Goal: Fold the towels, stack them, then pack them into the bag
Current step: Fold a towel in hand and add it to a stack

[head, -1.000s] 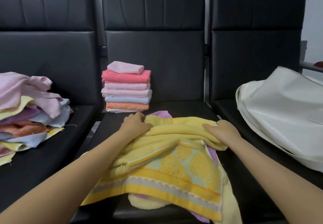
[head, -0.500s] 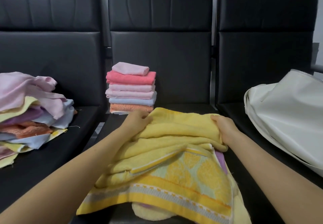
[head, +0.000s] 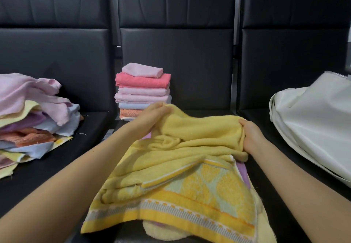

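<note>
A plain yellow towel (head: 197,130) lies bunched on the middle seat, on top of a patterned yellow towel (head: 199,195) and a purple one (head: 243,172). My left hand (head: 152,115) grips its far left corner, and my right hand (head: 250,134) grips its far right edge. Both lift the far edge slightly off the seat. Behind my left hand stands a stack of folded towels (head: 142,89), pink, coral, blue and orange. An unfolded pile of towels (head: 32,117) covers the left seat. The white bag (head: 313,123) rests on the right seat.
Three black padded chairs stand side by side, their backrests (head: 176,62) close behind the stack. A gap (head: 114,127) separates the left and middle seats. The patterned towel hangs over the middle seat's front edge.
Both hands have closed on the plain yellow towel's far edge and raised it toward the folded stack. The towel's far side now stands higher off the seat.
</note>
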Motion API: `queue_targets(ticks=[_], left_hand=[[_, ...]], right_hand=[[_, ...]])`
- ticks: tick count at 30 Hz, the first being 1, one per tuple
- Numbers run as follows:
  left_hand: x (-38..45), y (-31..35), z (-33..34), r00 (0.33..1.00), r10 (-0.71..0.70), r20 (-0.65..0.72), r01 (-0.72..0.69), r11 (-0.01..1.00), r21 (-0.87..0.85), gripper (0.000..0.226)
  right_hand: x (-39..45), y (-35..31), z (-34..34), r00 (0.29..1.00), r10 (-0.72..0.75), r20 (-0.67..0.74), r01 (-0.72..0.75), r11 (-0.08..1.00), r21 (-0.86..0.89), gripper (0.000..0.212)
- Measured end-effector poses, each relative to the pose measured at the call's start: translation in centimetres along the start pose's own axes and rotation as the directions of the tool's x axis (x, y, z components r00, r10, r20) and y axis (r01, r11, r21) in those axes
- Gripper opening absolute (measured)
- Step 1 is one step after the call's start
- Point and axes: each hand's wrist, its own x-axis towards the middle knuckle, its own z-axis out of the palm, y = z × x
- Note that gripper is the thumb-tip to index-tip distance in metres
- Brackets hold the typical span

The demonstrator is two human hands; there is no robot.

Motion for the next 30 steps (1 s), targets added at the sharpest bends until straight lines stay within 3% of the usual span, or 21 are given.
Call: queue_targets(ticks=[2,5,7,9,12,15,17,19,21,23,26,27,30], left_hand=[[-0.6,-0.2,0.1,0.995,-0.064,0.080,0.054,0.992,0.116,0.008],[-1.1,-1.0,0.7,0.964,-0.177,0.197,0.155,0.980,0.122,0.029],[-1.4,-0.9,1.1,0.949,-0.200,0.243,0.207,0.978,-0.003,0.019],[-1.6,-0.4,1.4,0.946,-0.186,0.267,0.235,0.958,-0.165,0.008],[-2.2,0.7,1.9,0.951,-0.147,0.273,0.253,0.878,-0.407,0.022],[-1.9,1.7,2.0,0.973,-0.086,0.214,0.180,0.867,-0.466,0.020],[-1.4,1.9,1.4,0.990,-0.094,0.101,0.123,0.933,-0.337,0.026],[-0.8,1.1,0.3,0.999,-0.048,-0.024,0.049,0.996,0.074,0.034],[-0.1,-0.1,-0.7,0.996,0.028,-0.090,0.015,0.896,0.444,0.040],[0.8,-1.0,-1.3,0.987,0.045,-0.153,0.039,0.860,0.508,0.039],[3.7,-1.2,-1.8,0.966,0.070,-0.251,0.059,0.878,0.475,0.034],[4.9,-1.0,-1.9,0.950,0.086,-0.300,0.060,0.893,0.446,0.035],[7.5,-0.7,-1.0,0.896,0.141,-0.421,0.098,0.862,0.497,0.038]], right_hand=[[0.1,0.1,-0.4,1.000,0.004,0.011,-0.004,1.000,-0.013,0.016],[0.4,0.4,-0.8,1.000,-0.010,0.016,0.011,0.999,-0.052,0.043],[0.5,0.5,-1.0,0.999,-0.032,0.029,0.034,0.997,-0.066,0.044],[0.7,0.6,-1.2,0.999,-0.020,0.044,0.022,0.998,-0.051,0.032],[0.5,0.6,-1.3,0.998,-0.016,0.055,0.015,1.000,0.019,0.018],[0.5,0.3,-1.6,1.000,-0.026,0.011,0.025,0.997,0.079,0.020],[1.1,0.0,-2.3,0.999,-0.033,-0.017,0.035,0.992,0.123,0.016],[1.1,-0.3,-2.9,0.997,-0.043,-0.057,0.051,0.989,0.139,0.014],[1.3,-0.5,-3.3,0.994,-0.068,-0.084,0.077,0.990,0.116,0.028],[1.2,-0.6,-3.1,0.992,-0.098,-0.079,0.105,0.990,0.092,0.033],[1.5,-1.4,-2.1,0.984,-0.170,-0.045,0.174,0.978,0.116,0.021],[2.2,-1.6,-1.9,0.973,-0.223,-0.057,0.228,0.968,0.108,0.028],[3.9,-1.4,-1.7,0.920,-0.385,-0.077,0.370,0.915,-0.159,0.039]])
